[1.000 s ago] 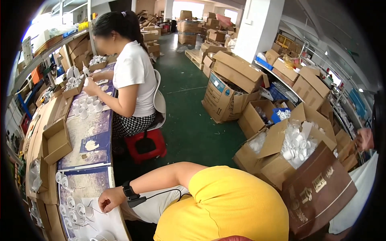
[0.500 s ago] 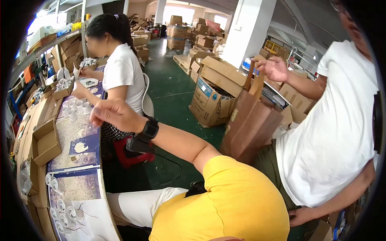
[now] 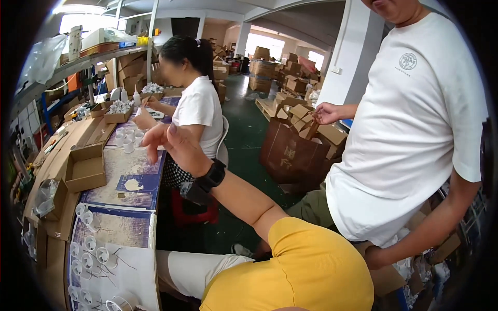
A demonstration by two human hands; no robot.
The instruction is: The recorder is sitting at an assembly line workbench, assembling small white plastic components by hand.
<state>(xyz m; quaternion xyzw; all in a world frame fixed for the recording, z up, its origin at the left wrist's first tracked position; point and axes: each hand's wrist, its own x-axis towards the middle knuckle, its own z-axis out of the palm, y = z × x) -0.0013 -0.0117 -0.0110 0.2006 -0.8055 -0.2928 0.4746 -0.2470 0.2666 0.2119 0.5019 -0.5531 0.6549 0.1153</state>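
My right hand [image 3: 176,147] is raised in the air beside the table edge, its fingers apart and slightly bent, with nothing in them. A black strap with a small dark device [image 3: 207,179] is around that wrist. The hand appears in front of the seated co-worker. White plastic cups [image 3: 128,145] stand on the table beyond it. More clear cups [image 3: 106,256], several with thin dark wires coming out, stand on the near white part of the table. My left hand is outside the picture.
An open cardboard tray [image 3: 85,168] lies on the table's far side. One person in a white shirt [image 3: 194,109] sits working at the table. Another [image 3: 399,129] stands close on the right, a hand by a brown bag [image 3: 290,155]. Cartons [image 3: 267,75] are stacked behind.
The view has shifted, so the table appears farther right. The standing person's brown bag has come down toward the floor. My right hand stays raised, its fingers more spread.
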